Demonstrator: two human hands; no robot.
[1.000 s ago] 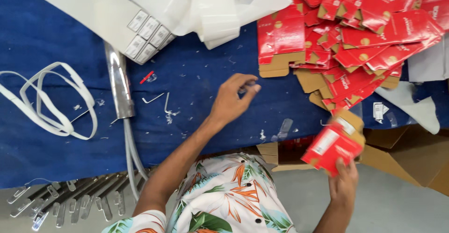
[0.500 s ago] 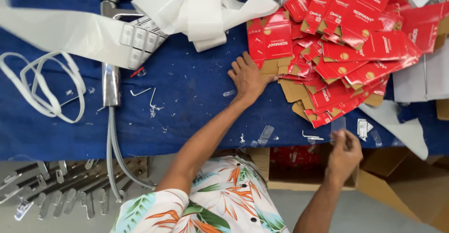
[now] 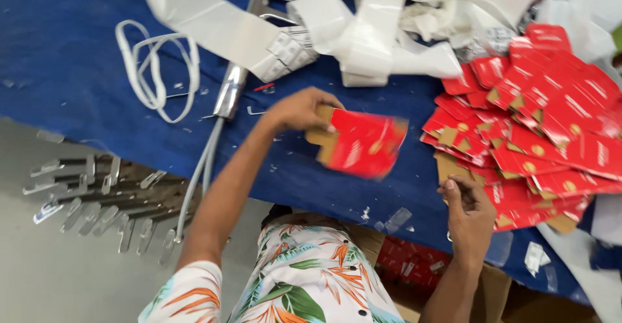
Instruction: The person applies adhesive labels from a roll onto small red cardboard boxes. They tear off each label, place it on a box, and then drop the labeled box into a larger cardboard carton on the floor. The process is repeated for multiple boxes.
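Flat red carton (image 3: pixel 363 143), one unfolded blank with brown cardboard flaps showing at its left edge, sits mid-frame just above the blue table cover (image 3: pixel 78 83). Slightly blurred. Left hand (image 3: pixel 299 110) grips it at the upper left corner, fingers curled over the brown flap, thumb side pressed to the red face.

Right hand (image 3: pixel 468 211), lower right of centre, is loosely closed, fingertips drawn together; cannot tell whether they pinch anything. It rests at the near edge of the pile of red cartons (image 3: pixel 544 128), a fanned heap of the same flat blanks filling the right side of the frame.

Upper centre: a tangle of white plastic strips (image 3: pixel 382 31), some bearing small blister pockets. Upper left: a looped white strap (image 3: pixel 155 70). A chrome tool with a grey hose (image 3: pixel 227 96) lies between strap and left hand, hose trailing off the table edge. Lower left, below the table: a row of metal clips (image 3: pixel 97 200) on the floor. Bottom centre: floral shirt (image 3: pixel 311 277).
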